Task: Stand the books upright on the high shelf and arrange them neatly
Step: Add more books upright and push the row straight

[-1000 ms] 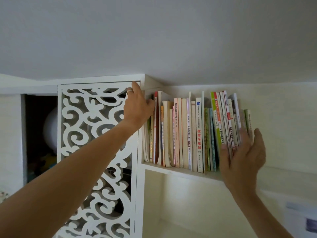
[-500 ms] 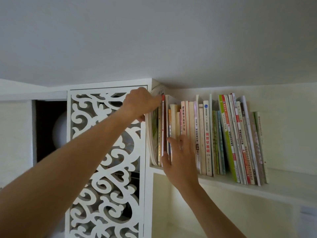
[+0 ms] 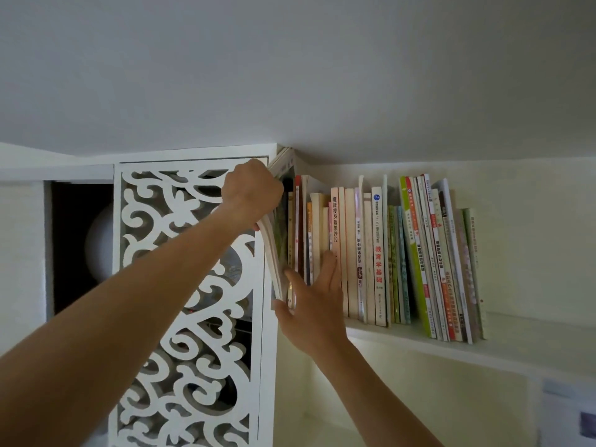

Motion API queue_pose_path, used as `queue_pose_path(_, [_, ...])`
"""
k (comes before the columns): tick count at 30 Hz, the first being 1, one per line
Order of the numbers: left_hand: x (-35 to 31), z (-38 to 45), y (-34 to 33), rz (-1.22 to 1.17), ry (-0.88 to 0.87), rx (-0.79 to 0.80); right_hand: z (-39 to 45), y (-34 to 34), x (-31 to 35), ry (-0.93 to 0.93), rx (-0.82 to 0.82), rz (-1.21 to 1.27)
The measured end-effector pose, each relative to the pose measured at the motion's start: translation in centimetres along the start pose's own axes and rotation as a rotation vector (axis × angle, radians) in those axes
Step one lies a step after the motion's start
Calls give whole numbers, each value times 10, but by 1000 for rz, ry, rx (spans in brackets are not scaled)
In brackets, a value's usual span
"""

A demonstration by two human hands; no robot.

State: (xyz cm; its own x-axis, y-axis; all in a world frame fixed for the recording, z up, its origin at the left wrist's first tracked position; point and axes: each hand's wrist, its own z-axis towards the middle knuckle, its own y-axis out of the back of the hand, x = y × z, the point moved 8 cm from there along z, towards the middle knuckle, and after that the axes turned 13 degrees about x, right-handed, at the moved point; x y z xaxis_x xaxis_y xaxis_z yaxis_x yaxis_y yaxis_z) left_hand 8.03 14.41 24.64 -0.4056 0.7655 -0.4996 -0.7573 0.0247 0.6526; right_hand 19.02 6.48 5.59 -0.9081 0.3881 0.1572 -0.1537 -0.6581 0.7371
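A row of several books [image 3: 377,253] stands on the high white shelf [image 3: 419,341] just under the ceiling. The books on the right [image 3: 442,259] lean to the left. At the row's left end a thin soft book [image 3: 272,253] bows outward, tilted away from the others. My left hand [image 3: 251,191] grips the top of that book, fingers curled over its edge. My right hand [image 3: 314,304] lies with straight fingers against the spines of the left-hand books, near their bottoms.
A white cabinet door with cut-out scrollwork [image 3: 190,285] stands directly left of the shelf. Beyond it is a dark open compartment [image 3: 80,246] with a pale round object inside. The ceiling [image 3: 290,75] is close above the books. The shelf runs on bare to the right.
My right hand left the right end of the row and came to the left-hand spines. My left hand closed on the leftmost book's top and tipped it outward.
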Motion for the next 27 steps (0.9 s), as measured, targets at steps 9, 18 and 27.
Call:
queue_pose_path(9, [29, -58, -14, -11, -16, 22, -3, 1, 6, -109, -215, -83])
queue_pose_path(18, [-34, 8, 25, 373, -209, -152, 6, -4, 21, -45, -176, 4])
queue_pose_path(27, [-32, -13, 8, 705, -21, -132, 10, -6, 48, 35, -102, 38])
